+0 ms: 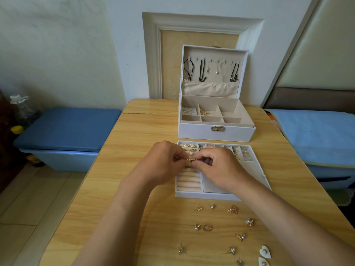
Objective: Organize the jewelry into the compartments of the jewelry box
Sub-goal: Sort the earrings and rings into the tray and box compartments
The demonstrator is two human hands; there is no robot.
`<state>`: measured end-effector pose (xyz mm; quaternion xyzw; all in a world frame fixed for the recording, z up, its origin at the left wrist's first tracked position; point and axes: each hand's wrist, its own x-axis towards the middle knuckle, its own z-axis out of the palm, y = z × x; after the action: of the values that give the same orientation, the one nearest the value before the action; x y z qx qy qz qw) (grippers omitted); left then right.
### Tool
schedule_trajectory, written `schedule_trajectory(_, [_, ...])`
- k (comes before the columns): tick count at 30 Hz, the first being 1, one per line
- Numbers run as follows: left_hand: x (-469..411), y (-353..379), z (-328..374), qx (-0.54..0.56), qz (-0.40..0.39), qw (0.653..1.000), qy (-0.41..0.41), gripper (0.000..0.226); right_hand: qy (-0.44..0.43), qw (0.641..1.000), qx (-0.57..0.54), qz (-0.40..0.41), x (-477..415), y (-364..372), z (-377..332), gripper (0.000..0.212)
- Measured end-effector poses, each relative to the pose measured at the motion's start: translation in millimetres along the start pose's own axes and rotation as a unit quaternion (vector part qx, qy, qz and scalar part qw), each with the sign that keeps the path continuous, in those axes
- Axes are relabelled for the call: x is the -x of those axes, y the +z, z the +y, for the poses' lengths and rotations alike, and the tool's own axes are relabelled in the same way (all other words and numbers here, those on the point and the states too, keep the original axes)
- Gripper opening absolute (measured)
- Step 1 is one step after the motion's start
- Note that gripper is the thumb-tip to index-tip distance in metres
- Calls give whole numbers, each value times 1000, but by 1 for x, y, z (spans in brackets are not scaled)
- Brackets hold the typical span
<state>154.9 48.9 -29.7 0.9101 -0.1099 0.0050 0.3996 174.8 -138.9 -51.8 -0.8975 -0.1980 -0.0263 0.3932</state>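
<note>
Table: the light wood-grain tabletop (146, 121) carries everything. It looks smooth, so a dropped piece could skid; keep the work low and over the tray.
Box: the white leather-look jewelry box (199, 134) stands at the far edge with its lid up and necklaces hung inside. Two of its rear compartments hold small pieces. It sits well apart from the hands and is probably not needed for this step.
Tray: the white lift-out tray with beige lining (207, 195) lies just in front of the box, directly under both hands.
Left hand: the left hand (163, 164) has its fingertips pressed together on the gold piece from the left.
Right hand: the right hand (221, 167) pinches the same piece from the right, its other fingers curled. It should let go only once the piece is seated.
Rolls: the pale pink padded ring rolls (189, 182) fill the tray's left column. The near rows are bare, and the far ones hold a few pieces.
Loose earrings: small gold and pearl earrings (207, 227) are spread on the table near the tray, not yet sorted. Keep the forearms lifted clear of them.
Held piece: a small gold ornament (190, 160), whether ring or earring I cannot tell, is held between both hands just above the rolls. Ease it straight down into a slot and press gently.
</note>
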Motion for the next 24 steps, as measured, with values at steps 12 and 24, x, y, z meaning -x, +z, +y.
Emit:
schedule_trajectory(12, [-1,0,2,-16,-2,1000,-23,6,-15,1000,26,-1,-1,1,-2,5])
schedule_trajectory(24, [1,-3,9,-73,-13,997,-2,5,-22,999,33,-3,0,2,-4,4])
